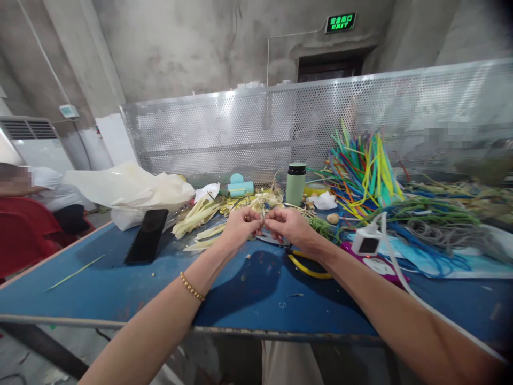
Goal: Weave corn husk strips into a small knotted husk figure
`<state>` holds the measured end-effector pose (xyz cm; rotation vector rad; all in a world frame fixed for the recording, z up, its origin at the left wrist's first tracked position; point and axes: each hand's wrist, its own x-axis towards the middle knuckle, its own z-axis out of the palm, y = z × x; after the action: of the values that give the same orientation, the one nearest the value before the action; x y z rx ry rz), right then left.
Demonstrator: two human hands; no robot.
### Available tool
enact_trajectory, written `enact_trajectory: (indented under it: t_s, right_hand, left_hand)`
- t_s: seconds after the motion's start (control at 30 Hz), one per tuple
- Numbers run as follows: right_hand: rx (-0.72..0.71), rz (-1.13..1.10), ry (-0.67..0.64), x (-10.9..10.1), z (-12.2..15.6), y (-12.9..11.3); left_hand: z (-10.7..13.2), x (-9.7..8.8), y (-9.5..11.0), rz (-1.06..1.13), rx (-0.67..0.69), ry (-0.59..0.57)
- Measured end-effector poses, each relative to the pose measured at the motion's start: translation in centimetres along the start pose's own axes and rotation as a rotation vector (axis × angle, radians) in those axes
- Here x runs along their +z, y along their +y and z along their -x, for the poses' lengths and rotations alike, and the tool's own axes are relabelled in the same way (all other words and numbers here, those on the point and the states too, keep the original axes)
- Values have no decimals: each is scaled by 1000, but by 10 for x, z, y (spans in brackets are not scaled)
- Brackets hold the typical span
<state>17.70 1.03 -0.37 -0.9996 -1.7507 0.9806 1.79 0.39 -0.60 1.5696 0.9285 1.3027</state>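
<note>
My left hand (240,224) and my right hand (289,224) meet above the middle of the blue table (120,283). Both are pinched shut on a small pale straw-like strip (262,218) held between their fingertips. A gold bead bracelet (191,286) sits on my left wrist. Just behind the hands lies a heap of pale leaf strips (200,214) and straw scraps (260,200). Under my right wrist a yellow loop (308,270) lies on the table.
A black phone (146,235) lies to the left, behind it white plastic bags (132,187). A green bottle (295,184) stands at the back. Coloured strips (363,171) and cords pile up on the right, with a white charger (366,241). A seated person (24,187) is at far left.
</note>
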Motion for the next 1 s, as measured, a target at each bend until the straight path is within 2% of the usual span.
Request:
enact_trajectory:
  t_s: [0.23,0.43,0.5,0.8,1.0]
  right_hand:
    - [-13,130,43,2,0,1]
    - [-289,464,86,5,2,3]
    - [-335,522,81,5,2,3]
    - [-381,606,94,8,6,-3]
    - [-484,676,119,12,8,-1]
  left_hand:
    - [-1,-1,-3,-32,10,-6]
    - [-1,-4,-3,81,-140,-55]
    - [0,-6,-2,109,-185,-71]
    - [0,-10,1,129,-245,-165]
    - [-2,-13,2,160,-304,-203]
